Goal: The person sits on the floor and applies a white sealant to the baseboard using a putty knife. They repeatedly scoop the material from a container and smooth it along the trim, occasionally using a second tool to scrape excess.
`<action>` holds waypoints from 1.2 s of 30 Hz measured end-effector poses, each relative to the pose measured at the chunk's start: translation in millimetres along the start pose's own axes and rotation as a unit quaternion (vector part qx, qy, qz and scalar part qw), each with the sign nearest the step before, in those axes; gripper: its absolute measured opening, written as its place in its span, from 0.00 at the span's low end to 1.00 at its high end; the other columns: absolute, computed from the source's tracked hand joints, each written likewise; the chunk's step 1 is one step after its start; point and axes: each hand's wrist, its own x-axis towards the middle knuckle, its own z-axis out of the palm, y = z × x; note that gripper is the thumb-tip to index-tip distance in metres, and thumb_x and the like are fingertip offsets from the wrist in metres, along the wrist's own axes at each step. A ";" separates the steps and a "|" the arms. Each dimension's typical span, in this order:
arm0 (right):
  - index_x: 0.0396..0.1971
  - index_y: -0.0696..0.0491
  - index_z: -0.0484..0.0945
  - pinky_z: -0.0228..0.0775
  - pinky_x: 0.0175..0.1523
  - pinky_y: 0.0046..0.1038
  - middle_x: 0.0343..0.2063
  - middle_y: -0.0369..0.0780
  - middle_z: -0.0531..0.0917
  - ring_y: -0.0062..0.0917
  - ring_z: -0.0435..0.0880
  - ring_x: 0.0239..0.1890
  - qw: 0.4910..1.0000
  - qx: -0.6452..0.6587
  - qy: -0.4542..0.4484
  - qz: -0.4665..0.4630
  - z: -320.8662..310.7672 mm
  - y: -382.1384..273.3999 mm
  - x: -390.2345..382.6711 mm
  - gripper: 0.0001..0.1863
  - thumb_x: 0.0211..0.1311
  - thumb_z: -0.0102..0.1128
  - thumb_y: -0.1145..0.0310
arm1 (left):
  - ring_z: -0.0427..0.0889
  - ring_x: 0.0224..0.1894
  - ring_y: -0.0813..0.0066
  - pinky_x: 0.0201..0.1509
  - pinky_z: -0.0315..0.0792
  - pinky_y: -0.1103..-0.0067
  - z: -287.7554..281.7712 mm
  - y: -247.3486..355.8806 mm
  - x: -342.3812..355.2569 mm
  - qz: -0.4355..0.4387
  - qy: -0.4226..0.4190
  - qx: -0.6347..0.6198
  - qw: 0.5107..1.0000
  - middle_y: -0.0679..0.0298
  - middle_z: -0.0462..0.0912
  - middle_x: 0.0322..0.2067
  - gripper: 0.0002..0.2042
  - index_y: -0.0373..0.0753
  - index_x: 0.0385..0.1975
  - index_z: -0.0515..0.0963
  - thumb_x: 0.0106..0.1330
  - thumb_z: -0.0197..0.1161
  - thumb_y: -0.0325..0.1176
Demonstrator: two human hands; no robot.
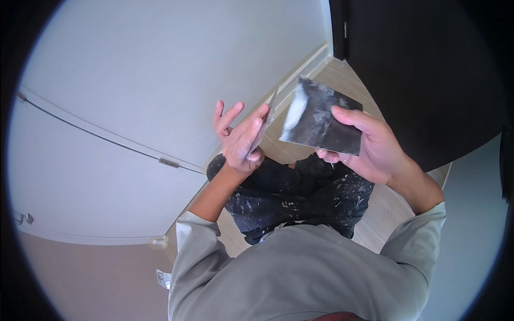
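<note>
My right hand grips a dark, flat, roughly square plate, thumb on top and fingers underneath. White paste lies thick along the plate's left end, and pale smears mark its face. To the left, my left hand holds a thin flat plate, seen nearly edge-on, against its thumb and fingers; two of its other fingers stick out. The thin plate's face is mostly hidden, so its exact kind does not show. A small gap separates the two plates.
A white door with hinges stands at the left, with a pale baseboard beyond. A dark door is at the right. Paint-spattered trousers show over a light wood floor. A small clear packet lies lower left.
</note>
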 end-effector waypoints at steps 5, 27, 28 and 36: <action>0.43 0.61 0.76 0.69 0.40 0.28 0.35 0.44 0.84 0.30 0.81 0.36 0.998 0.034 -0.043 0.022 -14.8 -3.3 15.4 0.18 0.72 0.46 0.60 | 0.74 0.56 0.61 0.70 0.52 0.56 4.0 -12.5 5.6 0.090 -0.079 0.003 0.993 0.64 0.85 0.46 0.21 0.44 0.53 0.76 0.73 0.46 0.50; 0.47 0.64 0.75 0.66 0.56 0.38 0.41 0.54 0.80 0.49 0.78 0.48 0.637 -0.638 0.388 -0.192 -531.8 23.6 393.3 0.16 0.67 0.52 0.66 | 0.79 0.53 0.68 0.60 0.71 0.68 69.3 -141.4 -252.2 -0.913 0.012 -0.394 0.103 0.60 0.80 0.51 0.24 0.36 0.58 0.70 0.72 0.53 0.49; 0.46 0.64 0.76 0.66 0.56 0.39 0.43 0.57 0.79 0.52 0.76 0.49 0.630 -0.641 0.410 -0.153 -539.8 26.5 410.5 0.16 0.67 0.51 0.67 | 0.79 0.54 0.68 0.60 0.71 0.68 67.3 -144.0 -252.8 -0.923 0.006 -0.376 0.077 0.60 0.79 0.51 0.24 0.36 0.58 0.70 0.72 0.53 0.48; 0.47 0.61 0.77 0.67 0.57 0.42 0.46 0.55 0.79 0.49 0.76 0.51 0.473 -0.683 0.527 -0.178 -657.9 24.5 477.3 0.17 0.66 0.51 0.66 | 0.77 0.56 0.67 0.63 0.68 0.67 59.5 -153.5 -283.9 -0.936 0.014 -0.352 -0.007 0.59 0.78 0.53 0.23 0.38 0.60 0.68 0.75 0.47 0.49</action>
